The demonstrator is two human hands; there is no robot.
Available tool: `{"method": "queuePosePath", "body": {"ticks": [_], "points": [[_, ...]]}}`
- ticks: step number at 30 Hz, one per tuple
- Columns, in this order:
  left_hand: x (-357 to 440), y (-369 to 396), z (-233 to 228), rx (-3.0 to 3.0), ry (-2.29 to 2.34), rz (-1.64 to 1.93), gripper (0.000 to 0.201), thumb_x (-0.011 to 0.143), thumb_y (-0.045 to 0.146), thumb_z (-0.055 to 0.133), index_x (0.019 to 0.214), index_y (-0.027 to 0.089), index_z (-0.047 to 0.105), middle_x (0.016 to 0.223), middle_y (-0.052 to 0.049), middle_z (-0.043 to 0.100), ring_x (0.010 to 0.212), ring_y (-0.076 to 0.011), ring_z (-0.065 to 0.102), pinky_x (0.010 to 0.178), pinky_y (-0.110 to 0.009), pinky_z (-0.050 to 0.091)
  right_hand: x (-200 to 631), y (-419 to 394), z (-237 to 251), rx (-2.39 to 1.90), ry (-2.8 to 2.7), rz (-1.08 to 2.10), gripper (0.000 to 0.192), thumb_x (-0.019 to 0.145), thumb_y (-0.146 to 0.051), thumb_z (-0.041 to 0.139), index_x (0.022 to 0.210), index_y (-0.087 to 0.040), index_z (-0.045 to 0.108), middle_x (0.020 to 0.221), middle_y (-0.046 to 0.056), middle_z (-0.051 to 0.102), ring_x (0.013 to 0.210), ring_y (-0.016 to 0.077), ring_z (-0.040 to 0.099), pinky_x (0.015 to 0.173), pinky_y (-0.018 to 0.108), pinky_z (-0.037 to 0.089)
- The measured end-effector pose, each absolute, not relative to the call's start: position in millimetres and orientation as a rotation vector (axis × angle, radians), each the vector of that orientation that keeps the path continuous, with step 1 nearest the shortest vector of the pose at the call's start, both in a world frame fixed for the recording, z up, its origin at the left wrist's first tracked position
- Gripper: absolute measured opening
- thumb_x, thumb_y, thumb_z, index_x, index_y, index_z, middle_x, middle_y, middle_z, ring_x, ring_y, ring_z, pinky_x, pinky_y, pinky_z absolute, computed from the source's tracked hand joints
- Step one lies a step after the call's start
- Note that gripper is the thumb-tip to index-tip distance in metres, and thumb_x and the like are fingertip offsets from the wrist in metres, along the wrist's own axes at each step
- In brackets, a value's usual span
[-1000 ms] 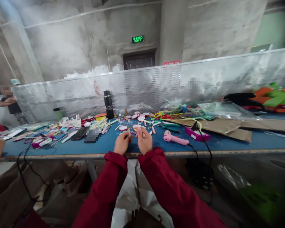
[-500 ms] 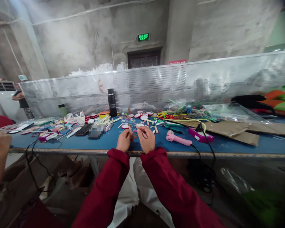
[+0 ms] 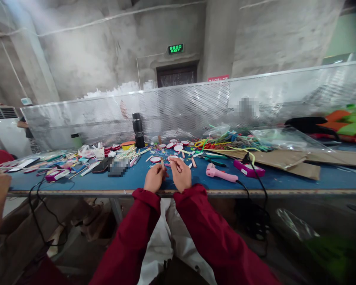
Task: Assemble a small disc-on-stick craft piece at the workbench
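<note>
Head view: both hands just inside the near edge of the blue table, left hand and right hand almost touching, each pinched shut on a thin short stick held between them above a bare strip of tabletop. Just right, one smooth pink glue gun with black cord; beyond, one purple glue gun, flat brown cardboard, round red-and-white discs. At the back, one black cylindrical bottle before a perforated metal screen.

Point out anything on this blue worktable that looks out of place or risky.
The pink glue gun lies on its side near the table's front edge, its black cord trailing over the edge. Craft sticks and red-rimmed discs lie scattered beyond both hands.
</note>
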State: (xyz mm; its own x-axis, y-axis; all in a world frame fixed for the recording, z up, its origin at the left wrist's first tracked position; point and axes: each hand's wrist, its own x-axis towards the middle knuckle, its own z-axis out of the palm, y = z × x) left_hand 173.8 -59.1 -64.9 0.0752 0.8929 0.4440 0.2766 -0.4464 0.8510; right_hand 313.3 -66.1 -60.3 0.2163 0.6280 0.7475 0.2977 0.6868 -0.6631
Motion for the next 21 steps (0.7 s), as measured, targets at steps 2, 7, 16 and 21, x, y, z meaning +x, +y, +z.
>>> {"method": "queuePosePath", "body": {"ticks": [2,7,16,21], "points": [[174,-59,-65,1.774,1.132,1.411,0.020,0.094,0.038,0.053,0.095,0.021,0.064,0.076,-0.001,0.073,0.054,-0.0148,0.058,0.056,-0.027,0.043,313,-64,-61,-0.868,-1.391,0.275,0.029,0.097,-0.041,0.054,0.109,-0.025,0.075,0.079,0.002,0.075,0.073,0.0196,0.070,0.081,0.035,0.060],[175,-61,-64,1.772,1.101,1.394,0.021,0.094,0.037,0.054,0.094,0.020,0.066,0.077,-0.002,0.073,0.057,-0.0153,0.059,0.058,-0.027,0.045,313,-65,-59,-0.877,-1.372,0.273,0.023,0.092,-0.036,0.058,0.103,-0.025,0.075,0.104,0.004,0.080,0.098,0.0221,0.074,0.091,0.037,0.058],[175,-65,-60,1.766,1.061,1.438,0.021,0.096,0.034,0.049,0.084,0.020,0.059,0.078,-0.002,0.074,0.057,-0.0135,0.059,0.059,-0.026,0.045,312,-74,-54,-0.872,-1.280,0.273,0.024,0.093,-0.044,0.062,0.104,-0.023,0.066,0.086,0.004,0.074,0.076,0.0194,0.070,0.074,0.032,0.056],[176,-62,-62,1.737,1.053,1.433,0.020,0.094,0.036,0.052,0.087,0.019,0.062,0.072,-0.001,0.072,0.053,-0.0134,0.056,0.054,-0.025,0.042,311,-79,-54,-0.759,-1.371,0.312,0.019,0.093,-0.041,0.059,0.098,-0.024,0.066,0.093,0.006,0.077,0.084,0.0213,0.073,0.079,0.035,0.058]]}}
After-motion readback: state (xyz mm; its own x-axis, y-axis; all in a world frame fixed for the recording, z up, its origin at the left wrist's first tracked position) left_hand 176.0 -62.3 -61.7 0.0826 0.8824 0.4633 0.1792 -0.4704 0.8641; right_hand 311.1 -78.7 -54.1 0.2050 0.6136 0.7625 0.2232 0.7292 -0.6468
